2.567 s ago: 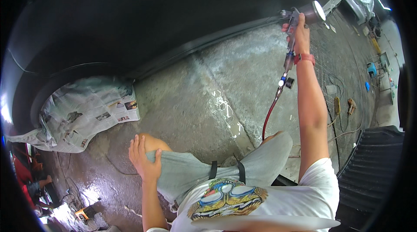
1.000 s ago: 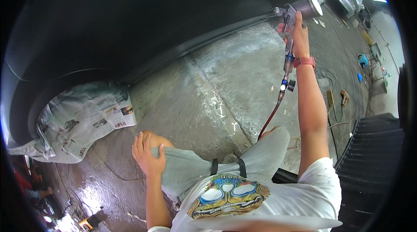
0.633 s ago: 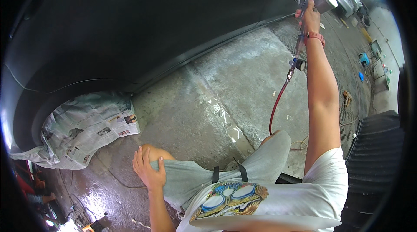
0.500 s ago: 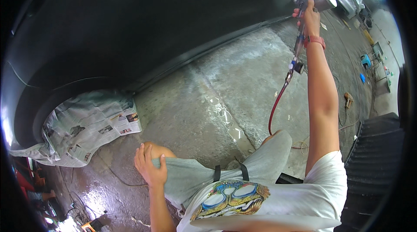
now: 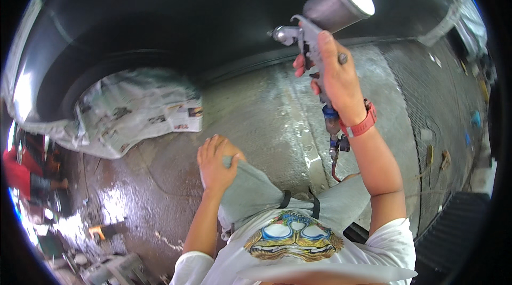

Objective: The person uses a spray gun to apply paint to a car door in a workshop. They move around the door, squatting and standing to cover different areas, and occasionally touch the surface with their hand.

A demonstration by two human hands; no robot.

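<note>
My right hand [image 5: 340, 77] is closed around the grip of a metal spray gun [image 5: 314, 42], raised in front of a dark, glossy car body panel [image 5: 213, 13]. The gun's nozzle points left along the panel. On top of it sits a tilted grey paint cup [image 5: 333, 5] with a white lid. Below the grip hang a blue-topped fitting [image 5: 331, 119] and a red hose [image 5: 335, 170]. My left hand [image 5: 216, 167] rests on my bent knee, fingers stretched out, holding nothing. Newspaper sheets [image 5: 146, 106] cover the wheel area under the dark arch on the left.
Wet concrete floor [image 5: 245, 114] lies between my legs and the panel. A dark mesh mat [image 5: 421, 82] covers the floor at right. Clear plastic sheeting [image 5: 450, 13] hangs at the far right. A person in red [image 5: 21, 167] and clutter are at the left edge.
My right hand has brought the spray gun left and closer to me, its elbow now bent. The view has shifted to the right; my left hand stays on the knee.
</note>
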